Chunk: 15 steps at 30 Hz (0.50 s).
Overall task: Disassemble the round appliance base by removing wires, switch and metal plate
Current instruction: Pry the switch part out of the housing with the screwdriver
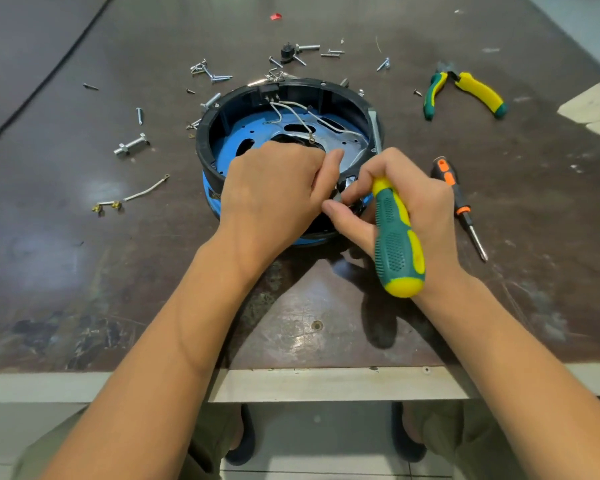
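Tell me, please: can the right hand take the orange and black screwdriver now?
Probably not yet. The screwdriver lies close beside the right hand with nothing between, but that hand grips the green-yellow tool.

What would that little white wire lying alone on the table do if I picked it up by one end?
The loose wire would probably droop a bit but not go limp; it lies in a gentle bend, like fairly stiff sleeved wire. It looks thin, so likely very light. The end with the brass clips might hang lowest.

Bright, glary tabletop, warped edges
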Available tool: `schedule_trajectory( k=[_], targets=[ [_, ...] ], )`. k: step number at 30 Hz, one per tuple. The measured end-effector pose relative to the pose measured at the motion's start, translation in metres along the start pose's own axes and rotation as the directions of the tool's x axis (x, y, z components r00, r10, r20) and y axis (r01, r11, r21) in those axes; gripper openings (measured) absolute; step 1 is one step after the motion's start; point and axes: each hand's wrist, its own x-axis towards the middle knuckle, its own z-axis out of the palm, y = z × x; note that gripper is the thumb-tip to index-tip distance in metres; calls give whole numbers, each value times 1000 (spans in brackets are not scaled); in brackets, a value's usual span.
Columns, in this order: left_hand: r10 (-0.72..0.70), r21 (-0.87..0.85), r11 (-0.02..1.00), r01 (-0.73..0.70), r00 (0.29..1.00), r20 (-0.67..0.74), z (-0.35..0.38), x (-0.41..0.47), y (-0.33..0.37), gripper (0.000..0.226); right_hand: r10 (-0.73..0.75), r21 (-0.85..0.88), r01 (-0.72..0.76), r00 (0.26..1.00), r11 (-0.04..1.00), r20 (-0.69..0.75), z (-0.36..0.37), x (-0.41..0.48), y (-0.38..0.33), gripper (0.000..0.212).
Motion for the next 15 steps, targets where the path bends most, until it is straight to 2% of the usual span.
schedule_trajectory(
  k=[6, 15],
  targets=[
    [-21, -44, 999, 20, 1000, -17, 1, -1, -3, 52, -9, -31, 9, 1000, 999, -18, 3, -2, 0, 27],
    [-55, -74, 996, 57, 998, 29, 0, -1, -3, 52, -97, -50, 97, 995, 994, 2, 2, 0, 2, 23]
  ],
)
